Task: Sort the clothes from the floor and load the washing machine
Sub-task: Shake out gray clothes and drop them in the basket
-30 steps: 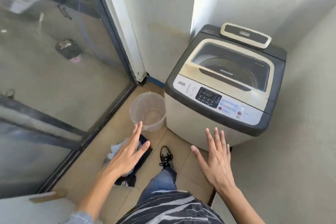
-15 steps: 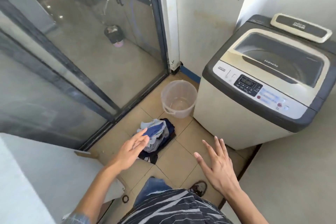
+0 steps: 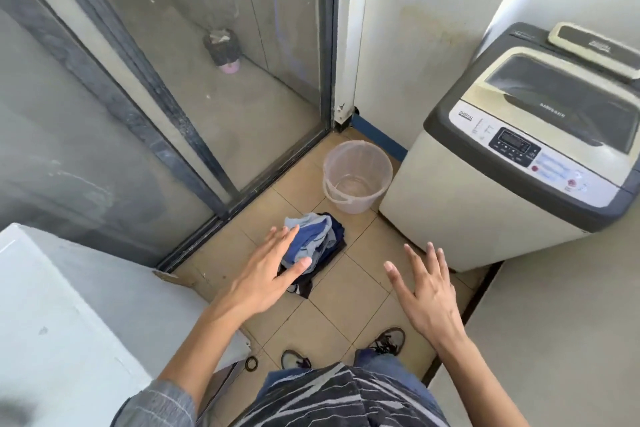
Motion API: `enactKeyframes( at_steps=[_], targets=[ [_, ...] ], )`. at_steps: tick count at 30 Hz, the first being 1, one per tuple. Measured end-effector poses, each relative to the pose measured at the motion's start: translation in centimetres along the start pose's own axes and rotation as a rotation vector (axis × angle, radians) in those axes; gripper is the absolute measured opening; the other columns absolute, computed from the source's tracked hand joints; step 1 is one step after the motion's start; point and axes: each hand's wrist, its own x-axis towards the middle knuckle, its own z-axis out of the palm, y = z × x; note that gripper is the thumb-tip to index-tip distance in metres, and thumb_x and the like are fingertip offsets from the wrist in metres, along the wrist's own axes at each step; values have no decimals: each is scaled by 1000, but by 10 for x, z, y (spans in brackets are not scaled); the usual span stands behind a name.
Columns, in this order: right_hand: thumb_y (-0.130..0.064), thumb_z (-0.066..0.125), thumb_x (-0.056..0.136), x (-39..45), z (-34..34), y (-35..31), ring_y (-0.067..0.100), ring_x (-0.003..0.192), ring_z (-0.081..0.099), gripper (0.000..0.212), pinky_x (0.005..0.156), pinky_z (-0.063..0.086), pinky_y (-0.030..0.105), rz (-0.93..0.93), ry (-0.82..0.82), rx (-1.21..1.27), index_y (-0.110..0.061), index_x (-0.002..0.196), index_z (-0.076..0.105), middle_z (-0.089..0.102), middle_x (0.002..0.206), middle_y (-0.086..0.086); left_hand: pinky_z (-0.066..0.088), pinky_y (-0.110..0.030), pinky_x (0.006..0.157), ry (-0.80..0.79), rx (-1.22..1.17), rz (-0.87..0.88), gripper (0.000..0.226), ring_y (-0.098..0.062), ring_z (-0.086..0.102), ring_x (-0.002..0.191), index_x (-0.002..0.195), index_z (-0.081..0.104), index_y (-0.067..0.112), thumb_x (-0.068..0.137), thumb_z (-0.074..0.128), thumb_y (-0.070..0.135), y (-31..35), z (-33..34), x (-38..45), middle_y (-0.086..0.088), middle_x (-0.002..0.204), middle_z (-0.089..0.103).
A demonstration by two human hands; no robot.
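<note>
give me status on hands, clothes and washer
Left hand and right hand open, holding nothing. Clothes pile on floor. Washer lid closed. Bucket beside pile.

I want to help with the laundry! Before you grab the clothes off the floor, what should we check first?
1. Pile of clothes within reach on the floor: ok.
2. Left hand free, over the pile: ok.
3. Right hand free: ok.
4. Washing machine lid open for loading: not ok, it is shut.
5. Plastic bucket clear of the pile: ok.
6. Clothes sorted: not ok, one mixed heap.
</note>
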Motion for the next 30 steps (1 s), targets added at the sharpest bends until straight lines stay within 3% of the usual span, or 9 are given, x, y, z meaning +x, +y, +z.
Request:
enactKeyframes(
  at_steps=[9,14,22,30],
  targets=[
    [-81,27,95,-31,44,-61,18,161,-14,84,125,20,55,-18,-39,6,-34,164,26,-1,175,7,4,-33,127,-51,4,18,80,-3,-4,158,165,4,41,99,35,75,-53,-31,-12,14,173,3],
    [-80,28,96,-20,50,-71,20,161,-14,82,126,21,54,-25,-39,-49,-34,164,25,-1,175,7,7,-35,128,-51,19,35,78,-7,0,160,166,6,36,102,39,67,-61,-36,-3,8,174,6],
    [-81,27,95,47,53,-100,19,161,-13,85,127,17,53,-46,-72,-5,-32,164,24,-1,175,5,9,-42,130,-59,8,113,85,-6,-6,159,163,-9,44,98,36,75,-60,-63,52,11,174,-4],
    [-84,26,93,153,31,-134,18,161,-12,90,129,14,50,-106,-126,21,-30,165,21,-3,175,3,10,-44,131,-31,15,55,77,-4,-4,159,164,-2,42,100,32,70,-39,-120,147,12,174,-4]
  ],
)
